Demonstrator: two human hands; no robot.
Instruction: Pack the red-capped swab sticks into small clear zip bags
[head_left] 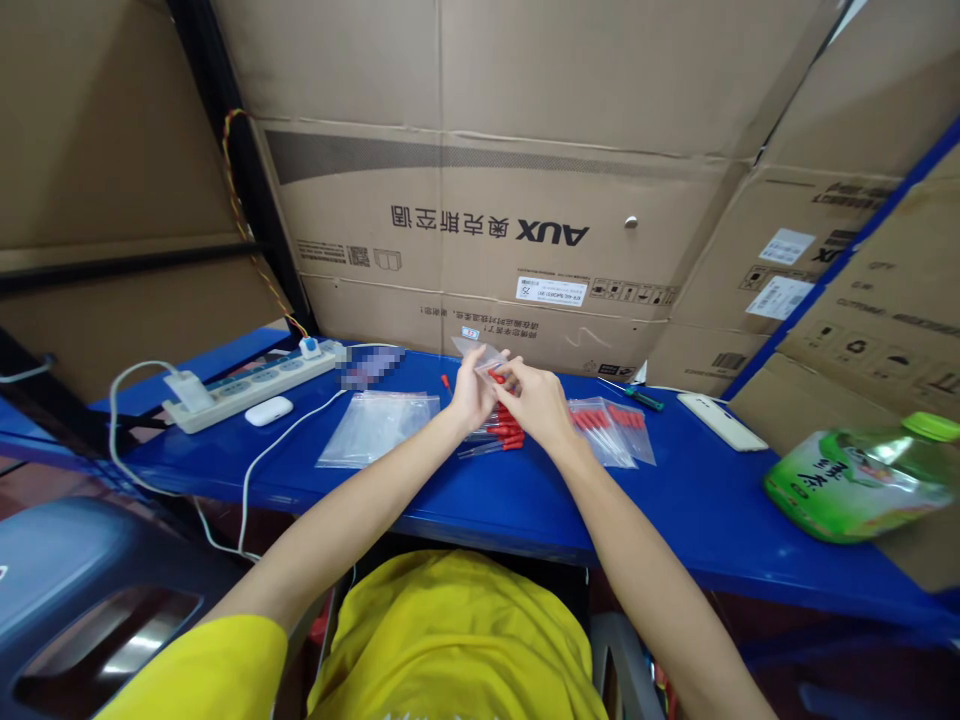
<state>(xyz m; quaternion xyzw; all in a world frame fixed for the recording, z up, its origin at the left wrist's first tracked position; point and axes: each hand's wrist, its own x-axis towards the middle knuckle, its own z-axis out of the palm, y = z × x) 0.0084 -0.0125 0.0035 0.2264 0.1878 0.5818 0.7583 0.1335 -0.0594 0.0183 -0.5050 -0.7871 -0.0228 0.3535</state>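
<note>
My left hand [472,393] is closed on a small clear zip bag [487,357] held above the blue table. At the bag, the bent fingers of my right hand [536,400] grip a thin tool with a red end [497,377]; its far end is hidden. Below my hands lies a loose pile of thin red-ended tools [510,432] with slender pale shafts. Filled clear bags [606,432] of such tools lie to the right of my right hand. On the left, a stack of flat clear zip bags [382,428] rests near my left forearm.
A white power strip [255,380] and white earbud case [268,411] sit left, with cables. On the right lie a green-handled screwdriver [637,395], a white phone [721,420] and a large green bottle [855,480]. Cardboard boxes [480,170] stand behind the table [675,510].
</note>
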